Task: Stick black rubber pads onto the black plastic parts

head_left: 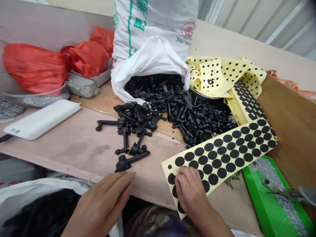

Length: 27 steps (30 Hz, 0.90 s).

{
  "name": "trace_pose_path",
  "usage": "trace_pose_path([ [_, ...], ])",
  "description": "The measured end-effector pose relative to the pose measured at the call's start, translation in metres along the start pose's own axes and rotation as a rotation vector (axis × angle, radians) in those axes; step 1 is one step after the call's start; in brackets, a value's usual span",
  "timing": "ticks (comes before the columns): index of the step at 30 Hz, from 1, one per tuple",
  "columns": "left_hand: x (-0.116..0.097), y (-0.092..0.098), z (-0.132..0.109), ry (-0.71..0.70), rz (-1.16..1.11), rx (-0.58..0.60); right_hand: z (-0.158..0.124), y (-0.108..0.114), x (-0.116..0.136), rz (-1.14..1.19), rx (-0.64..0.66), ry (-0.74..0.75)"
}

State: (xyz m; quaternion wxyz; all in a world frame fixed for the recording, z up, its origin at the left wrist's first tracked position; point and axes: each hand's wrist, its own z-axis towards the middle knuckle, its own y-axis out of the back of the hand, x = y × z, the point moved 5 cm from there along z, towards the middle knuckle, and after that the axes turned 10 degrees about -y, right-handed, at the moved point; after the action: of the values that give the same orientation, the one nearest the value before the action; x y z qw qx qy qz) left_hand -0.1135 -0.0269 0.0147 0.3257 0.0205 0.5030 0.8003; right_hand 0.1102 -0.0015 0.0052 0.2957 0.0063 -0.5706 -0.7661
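Observation:
My right hand (191, 189) rests on a pale yellow sheet of round black stickers (222, 150), near its left end. The fingers are curled and pressed together at the sheet, and their tips are hidden. At the table's front edge, my left hand (105, 200) has its fingers pressed together; whatever lies under them is out of sight. Just beyond its fingertips lies a black plastic crank handle (130, 160). More black crank handles (138, 120) lie in a loose heap behind it, spilling from a white woven sack (153, 56).
Small black caps (209, 115) are heaped right of the handles. A green tray (261, 197) of small metal parts stands at right, with a tool (283, 192) over it. Red bags (34, 67) and a white box-like object (41, 119) sit at left. An open white sack (44, 184) hangs below.

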Motion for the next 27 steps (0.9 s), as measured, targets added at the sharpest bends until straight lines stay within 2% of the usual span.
trace_pose_path([
  [5,-0.002,0.002,0.007,0.009,0.006,0.019,-0.002,0.004,0.002,0.044,0.03,0.087],
  [9,-0.007,0.006,0.013,-0.064,0.039,-0.003,-0.001,0.008,0.003,0.124,0.085,0.091],
  [14,-0.008,0.008,0.015,-0.1,0.061,-0.007,-0.002,0.007,0.001,0.149,0.03,0.088],
  [17,-0.019,0.004,0.019,-0.139,0.046,0.022,-0.001,0.004,-0.002,0.173,0.037,0.057],
  [19,-0.033,-0.006,0.024,-0.163,0.016,0.102,0.002,0.004,-0.006,0.213,0.056,0.002],
  [24,-0.065,-0.051,0.044,-0.174,-0.006,0.424,0.007,0.004,-0.013,0.312,0.117,-0.141],
  [27,-0.072,-0.069,0.053,-0.211,0.033,0.479,0.009,0.002,-0.016,0.332,0.127,-0.177],
])
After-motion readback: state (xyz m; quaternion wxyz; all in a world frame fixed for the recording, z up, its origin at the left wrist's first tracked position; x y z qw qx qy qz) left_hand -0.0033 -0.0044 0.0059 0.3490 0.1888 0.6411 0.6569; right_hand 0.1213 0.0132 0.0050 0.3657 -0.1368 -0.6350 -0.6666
